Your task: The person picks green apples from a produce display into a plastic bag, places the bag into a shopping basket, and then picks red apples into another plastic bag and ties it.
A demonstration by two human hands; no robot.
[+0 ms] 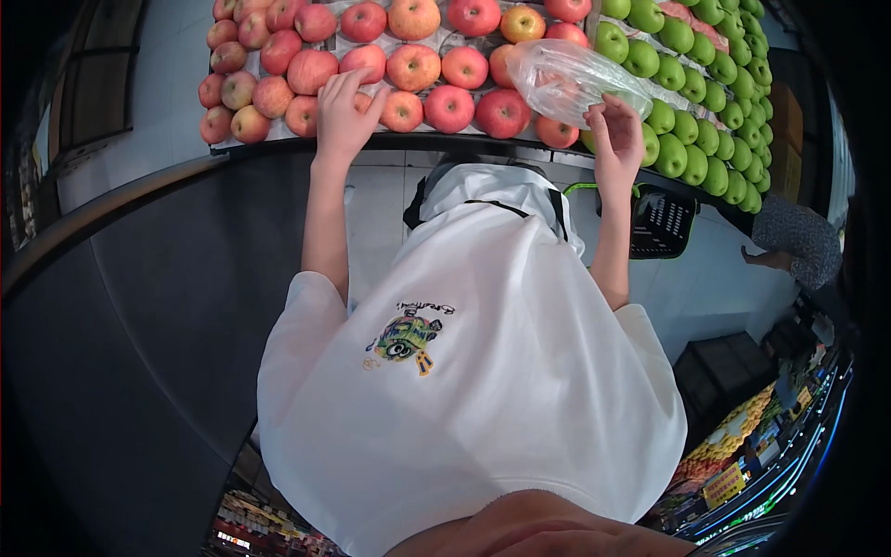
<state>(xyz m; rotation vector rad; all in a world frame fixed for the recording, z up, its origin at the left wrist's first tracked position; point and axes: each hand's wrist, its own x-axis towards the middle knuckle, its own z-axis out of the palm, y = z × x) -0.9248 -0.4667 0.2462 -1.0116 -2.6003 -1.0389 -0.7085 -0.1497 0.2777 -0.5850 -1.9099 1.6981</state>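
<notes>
My left hand (345, 119) reaches over the front rows of red apples. Its fingers are stretched out and spread, lying on or just above an apple (363, 61) whose lower part they cover. To the right, my right hand (616, 139) pinches the edge of a thin clear plastic bag (566, 76) between thumb and fingers. The bag spreads loosely over several apples, which show through it; I cannot tell whether anything is inside. A large red apple (502, 113) sits beside the bag.
Green apples (694, 165) are stacked in rows at the right of the display. The dark display edge (390, 141) runs along its front. Below stands a black basket (661, 223) with a green handle. Another person (807, 243) is at the far right.
</notes>
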